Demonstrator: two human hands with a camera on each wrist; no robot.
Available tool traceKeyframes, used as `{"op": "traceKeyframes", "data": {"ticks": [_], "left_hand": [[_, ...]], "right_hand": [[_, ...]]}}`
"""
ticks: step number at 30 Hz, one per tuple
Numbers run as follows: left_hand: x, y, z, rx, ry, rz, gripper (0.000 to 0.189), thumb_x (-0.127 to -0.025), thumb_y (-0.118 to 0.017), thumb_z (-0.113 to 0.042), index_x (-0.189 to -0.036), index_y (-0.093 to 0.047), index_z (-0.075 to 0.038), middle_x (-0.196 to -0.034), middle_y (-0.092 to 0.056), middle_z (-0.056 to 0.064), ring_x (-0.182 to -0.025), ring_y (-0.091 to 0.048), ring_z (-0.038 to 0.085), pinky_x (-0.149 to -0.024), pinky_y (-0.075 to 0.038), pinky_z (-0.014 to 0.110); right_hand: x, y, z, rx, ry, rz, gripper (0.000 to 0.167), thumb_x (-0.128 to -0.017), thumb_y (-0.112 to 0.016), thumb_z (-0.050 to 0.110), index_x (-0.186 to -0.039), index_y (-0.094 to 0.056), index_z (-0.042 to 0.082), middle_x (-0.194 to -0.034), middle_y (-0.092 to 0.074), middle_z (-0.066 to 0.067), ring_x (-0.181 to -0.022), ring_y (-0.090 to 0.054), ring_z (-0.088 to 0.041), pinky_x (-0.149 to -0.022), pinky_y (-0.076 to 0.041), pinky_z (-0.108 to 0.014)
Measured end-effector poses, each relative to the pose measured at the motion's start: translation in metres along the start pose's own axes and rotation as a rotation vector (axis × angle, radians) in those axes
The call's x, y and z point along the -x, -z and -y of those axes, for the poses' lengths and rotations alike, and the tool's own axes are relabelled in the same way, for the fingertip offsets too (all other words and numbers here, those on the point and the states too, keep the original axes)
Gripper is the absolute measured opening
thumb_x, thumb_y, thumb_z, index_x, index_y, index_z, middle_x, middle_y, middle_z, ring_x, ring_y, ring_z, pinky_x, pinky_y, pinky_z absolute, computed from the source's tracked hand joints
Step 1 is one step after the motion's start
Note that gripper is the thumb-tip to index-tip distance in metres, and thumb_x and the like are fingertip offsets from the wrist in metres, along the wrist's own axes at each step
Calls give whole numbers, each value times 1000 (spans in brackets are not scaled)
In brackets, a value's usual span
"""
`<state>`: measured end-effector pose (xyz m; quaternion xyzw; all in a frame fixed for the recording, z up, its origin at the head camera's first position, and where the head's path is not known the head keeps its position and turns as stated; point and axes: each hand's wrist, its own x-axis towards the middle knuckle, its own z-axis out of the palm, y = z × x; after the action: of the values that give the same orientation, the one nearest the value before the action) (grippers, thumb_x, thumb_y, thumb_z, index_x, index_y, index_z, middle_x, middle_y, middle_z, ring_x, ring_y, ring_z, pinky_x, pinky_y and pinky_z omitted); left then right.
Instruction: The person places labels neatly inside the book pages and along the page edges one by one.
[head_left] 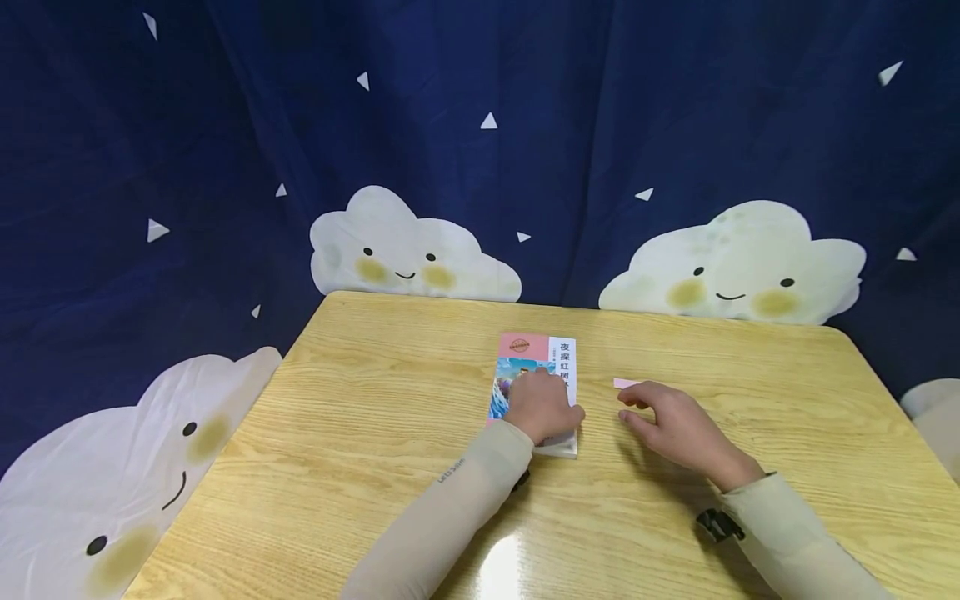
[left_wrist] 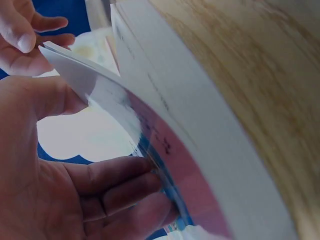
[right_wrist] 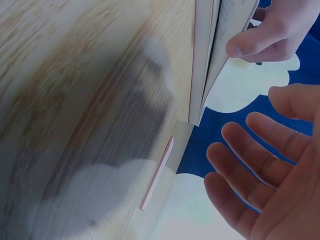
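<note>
A paperback book (head_left: 562, 358) with a pink, white and blue cover lies in the middle of the table. My left hand (head_left: 538, 404) is over it, fingers against the front cover (left_wrist: 165, 135) and thumb at its free edge. That edge bows up, and a gap shows above the page block (left_wrist: 200, 105) in the left wrist view. To the right of the book, my right hand (head_left: 678, 425) hovers with loosely bent fingers and holds nothing. Just beyond its fingertips lies a thin pale pink strip (right_wrist: 157, 175), partly hidden by the hand in the head view.
The light wooden table (head_left: 375, 392) reaches back to a dark blue curtain (head_left: 562, 150) printed with smiling clouds and small white triangles. Bright glare shows on the tabletop near the front. Dark bands (head_left: 720, 525) sit at the wrists.
</note>
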<state>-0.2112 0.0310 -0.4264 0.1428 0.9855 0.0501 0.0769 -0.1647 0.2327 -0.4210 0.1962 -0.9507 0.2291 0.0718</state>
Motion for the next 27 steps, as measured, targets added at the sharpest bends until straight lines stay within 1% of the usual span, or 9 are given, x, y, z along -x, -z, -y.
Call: {"op": "traceKeyframes", "data": {"ticks": [3,6,7,10,14,18,21,27], "left_hand": [[0,1,3,27,-5,7,44,-90,-56,-52,-67,-66,-16,-87,-64,2,-74,-56,18,-65,-55,38],[1,1,5,61,-9,12,44,-90,-56,-53,-67,-66,-16,-91,-65,2,-75,-55,18,-64,-53,37],[1,1,6,73,-10,15,44,-90,-56,-52,-66,-65,-17,-92,-65,2,-74,-55,18,-61,-51,35],[1,0,7,100,-9,15,45,-90,-57,-52,-64,-64,-17,-94,-64,3,-74,-54,18,-61,-50,34],[2,0,8,109,-8,9,46,-89,-57,-53,-63,-63,-16,-94,-64,3,-75,-54,18,-63,-51,35],[2,-1,9,112,-7,9,45,-90,-56,-53,-66,-64,-15,-97,-64,3,-78,-55,18,-66,-53,35],[2,0,10,129,-6,13,46,-92,-54,-50,-65,-65,-15,-95,-64,3,-79,-55,18,-67,-52,35],[2,4,12,176,-22,2,48,-95,-49,-43,-58,-61,-15,-84,-62,3,-80,-54,18,-70,-49,33]], "right_hand": [[0,0,-1,-1,-2,2,21,-91,-70,16,-109,-72,6,-111,-74,-12,-96,-71,-30,-83,-57,-50],[1,-1,-2,0,-5,7,22,-91,-70,16,-110,-72,5,-111,-74,-13,-96,-71,-30,-83,-57,-50],[1,-1,-3,0,-6,9,22,-91,-70,16,-110,-72,5,-111,-74,-13,-96,-70,-31,-83,-57,-50],[2,-2,-3,-1,-16,20,23,-92,-69,17,-111,-72,4,-112,-73,-14,-97,-70,-31,-83,-57,-50],[2,-1,-3,-14,-26,34,23,-92,-69,17,-112,-71,4,-113,-73,-14,-97,-70,-31,-84,-57,-50],[2,0,-4,-50,-23,39,22,-92,-69,15,-111,-72,4,-112,-73,-14,-96,-70,-30,-81,-57,-48],[1,0,-6,-79,-23,35,21,-93,-68,15,-111,-72,4,-113,-73,-13,-95,-70,-28,-77,-57,-43],[-4,1,-9,-116,-45,47,22,-95,-65,15,-112,-71,2,-117,-73,-14,-94,-70,-24,-73,-56,-32]]}}
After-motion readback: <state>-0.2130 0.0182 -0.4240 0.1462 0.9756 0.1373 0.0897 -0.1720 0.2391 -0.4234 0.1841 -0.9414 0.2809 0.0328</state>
